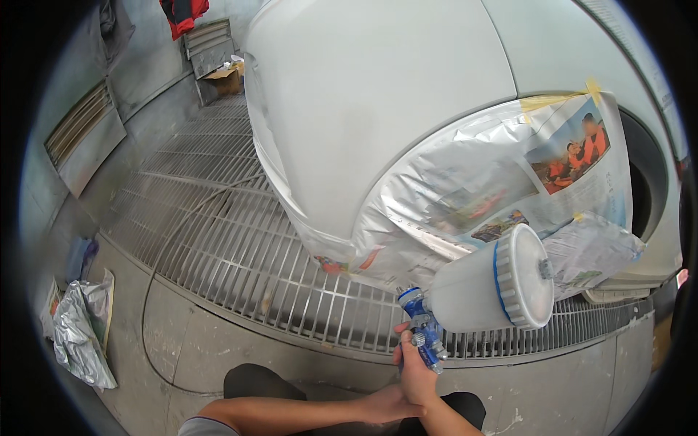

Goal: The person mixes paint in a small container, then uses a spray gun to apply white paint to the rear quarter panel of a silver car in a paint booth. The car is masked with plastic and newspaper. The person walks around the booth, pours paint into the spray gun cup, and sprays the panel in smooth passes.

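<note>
My right hand (417,376) is wrapped round the handle of a blue paint spray gun (422,320). A large translucent white paint cup (469,291) with a ribbed lid and a blue ring is fixed to the gun and leans to the right. From the lower left my left forearm crosses over, and my left hand (387,405) lies against my right wrist, its fingers hidden behind it. Beyond the gun stands a pale car body panel (363,102). Silvery masking sheet and printed paper (451,182) cover the wheel arch, held with yellow tape (556,100).
A metal floor grating (218,225) runs round the car. A thin hose (147,312) curves over grating and concrete. Crumpled silvery sheeting (81,338) lies at the left. A cardboard box (224,80) stands far back by the vented wall, with red and black cloth (182,16) hanging above.
</note>
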`<state>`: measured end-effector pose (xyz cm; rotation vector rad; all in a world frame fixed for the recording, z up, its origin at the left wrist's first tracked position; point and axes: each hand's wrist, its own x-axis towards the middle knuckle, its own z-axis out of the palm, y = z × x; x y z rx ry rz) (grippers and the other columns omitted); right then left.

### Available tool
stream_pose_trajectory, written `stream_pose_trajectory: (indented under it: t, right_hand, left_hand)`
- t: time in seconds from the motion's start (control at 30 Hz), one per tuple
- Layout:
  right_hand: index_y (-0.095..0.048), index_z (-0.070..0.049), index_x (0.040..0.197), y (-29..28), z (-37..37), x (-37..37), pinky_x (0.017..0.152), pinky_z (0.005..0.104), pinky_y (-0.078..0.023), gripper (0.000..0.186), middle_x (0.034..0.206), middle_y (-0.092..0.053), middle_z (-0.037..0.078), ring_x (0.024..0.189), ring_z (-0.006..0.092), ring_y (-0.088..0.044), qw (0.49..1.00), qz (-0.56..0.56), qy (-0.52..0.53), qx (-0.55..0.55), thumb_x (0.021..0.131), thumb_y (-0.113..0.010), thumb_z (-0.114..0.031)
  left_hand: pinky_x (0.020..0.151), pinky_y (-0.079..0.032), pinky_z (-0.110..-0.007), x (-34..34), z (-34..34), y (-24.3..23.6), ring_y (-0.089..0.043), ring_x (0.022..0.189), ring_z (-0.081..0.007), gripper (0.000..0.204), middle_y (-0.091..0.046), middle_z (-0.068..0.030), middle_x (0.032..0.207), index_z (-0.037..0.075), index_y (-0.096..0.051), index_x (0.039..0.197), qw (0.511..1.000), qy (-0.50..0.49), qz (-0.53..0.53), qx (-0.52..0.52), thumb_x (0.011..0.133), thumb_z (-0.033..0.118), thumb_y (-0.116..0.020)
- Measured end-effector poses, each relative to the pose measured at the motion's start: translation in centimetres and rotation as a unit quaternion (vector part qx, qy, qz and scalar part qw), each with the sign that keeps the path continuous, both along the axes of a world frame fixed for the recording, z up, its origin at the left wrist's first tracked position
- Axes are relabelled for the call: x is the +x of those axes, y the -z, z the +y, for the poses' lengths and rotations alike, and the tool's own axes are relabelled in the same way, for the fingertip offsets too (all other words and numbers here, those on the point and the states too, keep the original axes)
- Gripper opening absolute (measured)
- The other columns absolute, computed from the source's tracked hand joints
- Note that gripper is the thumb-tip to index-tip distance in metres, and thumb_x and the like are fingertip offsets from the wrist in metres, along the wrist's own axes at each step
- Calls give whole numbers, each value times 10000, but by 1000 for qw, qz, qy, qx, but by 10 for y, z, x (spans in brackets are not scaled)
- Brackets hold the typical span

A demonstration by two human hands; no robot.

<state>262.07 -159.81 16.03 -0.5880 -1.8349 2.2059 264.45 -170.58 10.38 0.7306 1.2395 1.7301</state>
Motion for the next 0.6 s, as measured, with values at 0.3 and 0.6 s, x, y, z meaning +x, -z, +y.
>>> stream_pose_trajectory:
  t: [0.3,0.6]
  right_hand:
    - [-731,-10,1111,2,1,1,555,227,-420,138,696,-622,-28,593,40,-530,1000,-16,-3,-8,1005,-723,-98]
    - [-732,-9,1130,6,0,2,570,227,-436,175,707,-619,-24,611,43,-533,1000,6,-20,-15,1022,-730,-146]
  left_hand:
    - [845,-487,-324,-1,-1,-1,-576,980,-148,607,-638,-55,1053,-14,-633,1234,999,17,27,-18,1024,552,-695]
    - [1115,-456,-429,-5,-4,10,-599,1301,-329,730,-639,-232,1360,-73,-536,1402,991,49,100,-77,1053,561,-620]
